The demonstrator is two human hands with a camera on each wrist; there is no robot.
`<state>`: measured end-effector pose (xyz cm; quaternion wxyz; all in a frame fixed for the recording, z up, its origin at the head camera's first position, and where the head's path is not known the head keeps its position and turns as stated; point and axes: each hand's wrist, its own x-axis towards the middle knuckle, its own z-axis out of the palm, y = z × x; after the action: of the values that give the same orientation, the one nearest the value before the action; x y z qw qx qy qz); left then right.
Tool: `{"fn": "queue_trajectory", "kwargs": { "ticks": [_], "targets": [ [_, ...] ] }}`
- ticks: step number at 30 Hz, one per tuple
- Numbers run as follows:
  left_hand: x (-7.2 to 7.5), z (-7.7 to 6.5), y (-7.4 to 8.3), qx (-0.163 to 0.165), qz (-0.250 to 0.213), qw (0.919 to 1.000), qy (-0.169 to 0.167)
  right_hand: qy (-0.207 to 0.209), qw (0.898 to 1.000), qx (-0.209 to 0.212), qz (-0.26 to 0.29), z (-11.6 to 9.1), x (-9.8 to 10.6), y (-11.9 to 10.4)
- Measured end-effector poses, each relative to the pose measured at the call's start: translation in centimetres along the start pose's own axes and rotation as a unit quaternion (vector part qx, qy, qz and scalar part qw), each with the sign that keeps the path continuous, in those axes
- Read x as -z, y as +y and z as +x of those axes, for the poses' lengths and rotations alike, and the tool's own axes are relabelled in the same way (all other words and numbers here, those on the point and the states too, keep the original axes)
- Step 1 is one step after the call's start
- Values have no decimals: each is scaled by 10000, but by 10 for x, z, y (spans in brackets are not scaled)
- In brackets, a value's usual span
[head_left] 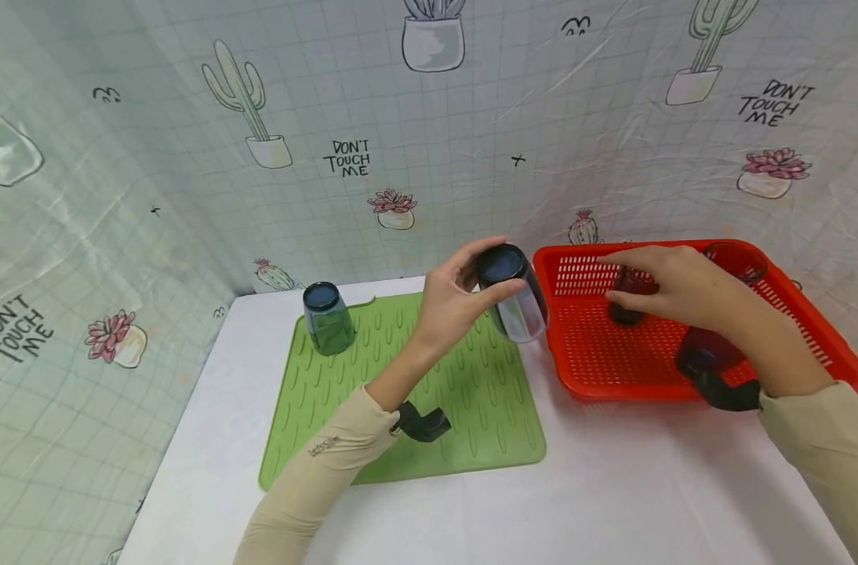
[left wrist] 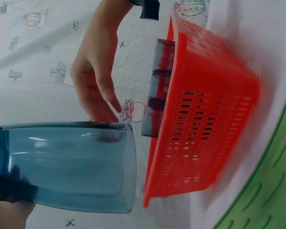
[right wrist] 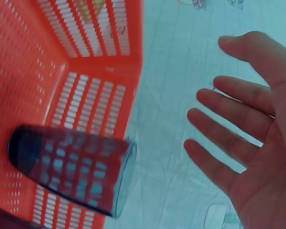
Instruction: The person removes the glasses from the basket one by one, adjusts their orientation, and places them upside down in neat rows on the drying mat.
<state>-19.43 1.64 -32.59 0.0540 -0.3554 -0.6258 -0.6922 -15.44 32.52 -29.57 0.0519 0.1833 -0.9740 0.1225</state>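
Observation:
My left hand (head_left: 453, 294) grips a blue-tinted drinking glass (head_left: 517, 302) round its thick dark base, thumb on the near side. Base up and tilted, the glass hangs over the right part of the green drying mat (head_left: 394, 424), close to the red basket (head_left: 577, 388). In the left wrist view its rim points toward the basket. My right hand (head_left: 683, 282) hovers over the basket with fingers spread and holds nothing. Below it, a glass (right wrist: 76, 167) stands inside against the slotted wall, apart from the fingers in the right wrist view.
Another blue glass (head_left: 329, 318) stands upside down on the mat's far left corner. More glasses sit in the basket, one at the back right (head_left: 736, 260) and one partly under my right forearm (head_left: 711, 353). A printed cloth (head_left: 457, 118) hangs behind the white table (head_left: 612, 486).

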Motion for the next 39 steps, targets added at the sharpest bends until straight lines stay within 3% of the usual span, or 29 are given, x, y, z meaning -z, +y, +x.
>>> {"fn": "queue_trajectory", "kwargs": {
  "ticks": [5, 16, 24, 29, 39],
  "targets": [
    [2, 0, -2, -60, 21, 10000, 5, -134, 9993, -176, -310, 6, 0, 16],
    [3, -1, -5, -139, 76, 9999, -9, -611, 9967, -523, -138, 25, 5, 58],
    [3, -1, -6, -110, 36, 9999, 14, -1436, 9860, -847, 41, 37, 7, 78],
    [5, -2, -7, -71, 89, 9999, 38, -1674, 9827, -772, 146, 39, 6, 89],
    [10, -3, -11, -72, 108, 9999, 71, -1726, 9828, -656, -39, 43, 5, 99]
  ]
}}
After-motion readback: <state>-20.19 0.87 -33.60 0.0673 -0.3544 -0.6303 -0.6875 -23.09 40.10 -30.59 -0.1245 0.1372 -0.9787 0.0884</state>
